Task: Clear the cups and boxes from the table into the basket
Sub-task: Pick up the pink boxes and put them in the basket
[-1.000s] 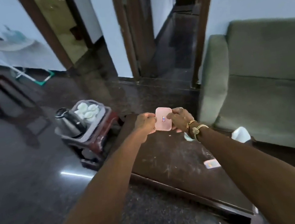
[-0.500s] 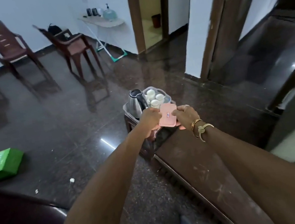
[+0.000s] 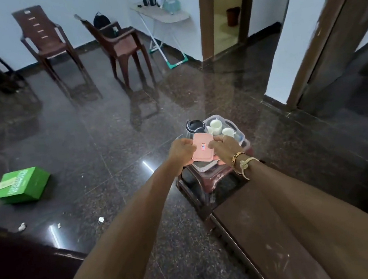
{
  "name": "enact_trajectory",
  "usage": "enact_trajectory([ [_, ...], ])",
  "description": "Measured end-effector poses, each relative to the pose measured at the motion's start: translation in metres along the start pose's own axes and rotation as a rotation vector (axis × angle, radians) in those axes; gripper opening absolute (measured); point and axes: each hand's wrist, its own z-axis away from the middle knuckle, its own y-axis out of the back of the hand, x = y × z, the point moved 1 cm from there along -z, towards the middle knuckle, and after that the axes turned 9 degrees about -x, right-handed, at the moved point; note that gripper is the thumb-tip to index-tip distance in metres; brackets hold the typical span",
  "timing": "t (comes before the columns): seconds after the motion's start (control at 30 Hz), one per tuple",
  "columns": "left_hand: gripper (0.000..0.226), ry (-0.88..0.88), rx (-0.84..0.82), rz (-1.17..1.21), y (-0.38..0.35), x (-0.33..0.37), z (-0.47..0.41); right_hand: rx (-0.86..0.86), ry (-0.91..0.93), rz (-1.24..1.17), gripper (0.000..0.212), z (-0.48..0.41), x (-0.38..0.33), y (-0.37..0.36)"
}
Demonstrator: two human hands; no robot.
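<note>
A pink box (image 3: pixel 202 146) with a small label is held between both hands. My left hand (image 3: pixel 181 151) grips its left edge and my right hand (image 3: pixel 224 147) grips its right edge. The box hovers just above the grey basket (image 3: pixel 235 127), which sits on a low brown stool (image 3: pixel 209 178). Inside the basket stand several white cups (image 3: pixel 216 126) and a steel kettle (image 3: pixel 195 127). The dark wooden table (image 3: pixel 267 234) runs from the stool toward the lower right; my right forearm crosses above it.
A green paper bag (image 3: pixel 20 184) lies on the glossy dark floor at the left. Two brown plastic chairs (image 3: pixel 46 40) stand near the far wall beside a folding side table (image 3: pixel 161 17). A dark chair arm (image 3: pixel 20 276) fills the lower left corner.
The view swung left from the sofa toward the open floor. Both hands carried the pink box away from the table and over to the basket on the stool.
</note>
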Motion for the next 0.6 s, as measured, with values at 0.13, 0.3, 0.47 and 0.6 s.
enact_trajectory([
  [0.13,0.027,-0.017,-0.006,-0.01,0.023,0.012,-0.033,-0.005,0.007,-0.015,0.027,-0.036,-0.022,-0.009],
  [0.3,0.015,0.005,-0.035,-0.022,0.054,0.015,-0.076,-0.007,-0.03,-0.007,0.025,-0.081,-0.039,-0.03],
  [0.47,0.018,0.019,-0.096,-0.02,0.086,0.031,-0.132,0.028,-0.072,-0.014,0.026,-0.129,-0.063,-0.046],
  [0.6,0.017,0.047,-0.135,-0.02,0.101,0.06,-0.166,0.071,-0.103,-0.058,0.031,-0.16,-0.084,-0.049],
])
